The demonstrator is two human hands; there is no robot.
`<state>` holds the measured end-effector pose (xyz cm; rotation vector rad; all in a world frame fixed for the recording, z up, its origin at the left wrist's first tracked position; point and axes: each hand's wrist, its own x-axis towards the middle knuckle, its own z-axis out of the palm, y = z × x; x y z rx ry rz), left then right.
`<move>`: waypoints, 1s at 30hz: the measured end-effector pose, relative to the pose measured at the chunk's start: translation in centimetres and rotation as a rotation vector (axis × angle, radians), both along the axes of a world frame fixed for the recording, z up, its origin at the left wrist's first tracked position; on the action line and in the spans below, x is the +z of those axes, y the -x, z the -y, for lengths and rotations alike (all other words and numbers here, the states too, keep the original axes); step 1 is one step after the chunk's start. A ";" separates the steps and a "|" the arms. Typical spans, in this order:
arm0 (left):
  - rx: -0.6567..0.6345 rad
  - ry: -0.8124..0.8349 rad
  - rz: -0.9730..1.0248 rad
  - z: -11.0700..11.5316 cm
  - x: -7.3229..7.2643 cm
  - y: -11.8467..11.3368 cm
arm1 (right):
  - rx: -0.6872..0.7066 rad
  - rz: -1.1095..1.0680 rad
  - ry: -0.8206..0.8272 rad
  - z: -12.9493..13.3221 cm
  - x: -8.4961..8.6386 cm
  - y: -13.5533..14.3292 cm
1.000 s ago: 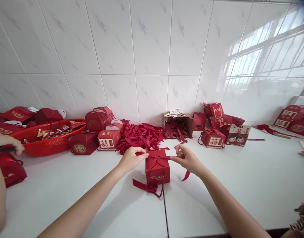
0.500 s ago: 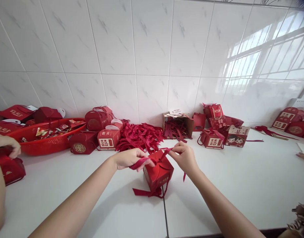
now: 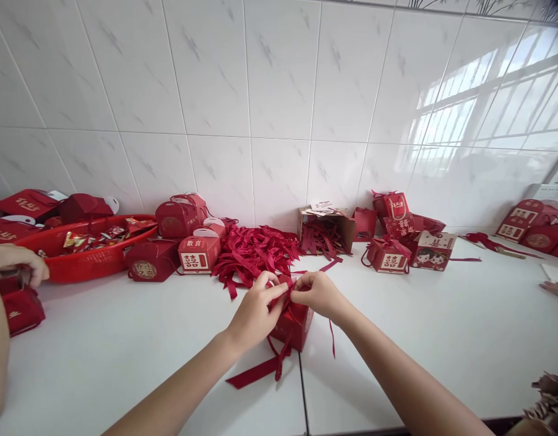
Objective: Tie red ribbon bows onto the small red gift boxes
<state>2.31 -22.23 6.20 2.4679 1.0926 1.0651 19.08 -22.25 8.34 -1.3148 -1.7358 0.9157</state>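
Red gift box on the white bench, just below the centre of view, at six o'clock from the nearly meeting fingertips and directly beneath them. Four o'clock from the left hand, seven to eight o'clock from the right hand, with neither clearly nearer. Upright, turned with one corner towards the wearer; roughly cubic, so no long axis to pick out. Left hand with bent fingers over the top at the box's ten o'clock side, pinching red ribbon, exact grip partly hidden. Right hand at one o'clock, thumb and forefinger pressed together on ribbon close to the lid. Knot or loop between the fingertips too covered to tell. Broad ribbon tail on the bench towards eight o'clock of the box, thin strand hanging towards four. Ribbon heap at eleven o'clock, cardboard carton of more ribbon at one, double-happiness box at two. Red basket of wrapped sweets well apart, between nine and ten, near another person's hand.
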 end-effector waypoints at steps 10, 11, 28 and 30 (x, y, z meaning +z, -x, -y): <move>-0.165 -0.063 -0.170 -2.1 1.6 1.1 | 0.254 0.121 0.086 -1.8 0.6 -1.6; -0.179 -0.061 -0.173 -2.3 1.8 1.2 | 0.265 0.130 0.076 -1.9 0.6 -1.6; 0.177 0.535 0.293 -4.6 1.4 3.6 | -0.041 0.264 -0.195 -1.7 -0.6 -2.1; 0.088 0.615 0.329 -4.3 1.5 3.2 | -0.055 0.264 -0.255 -1.6 -0.9 -1.8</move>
